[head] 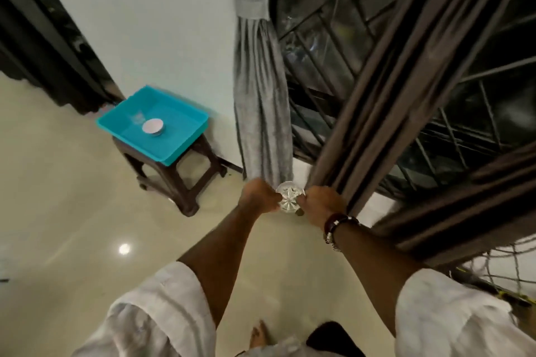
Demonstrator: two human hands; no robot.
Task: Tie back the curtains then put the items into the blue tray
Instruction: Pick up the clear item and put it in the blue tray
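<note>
Both my hands meet low in the middle of the view around a clear cut-glass dish (290, 196) with a star pattern. My left hand (260, 195) pinches its left edge and my right hand (322, 203) grips its right edge. The grey curtain (259, 72) hangs straight ahead, gathered by a grey tie-back band (253, 7). To the right a brown curtain (406, 113) hangs in loose folds over the window. The blue tray (116, 122) sits on a stool to the left and holds a small round white tin (153, 127).
A dark brown plastic stool (177, 180) carries the tray by the white wall. A barred window (342, 46) lies behind the curtains. Glossy cream floor (72, 211) spreads left and below. My foot (259, 336) shows at the bottom.
</note>
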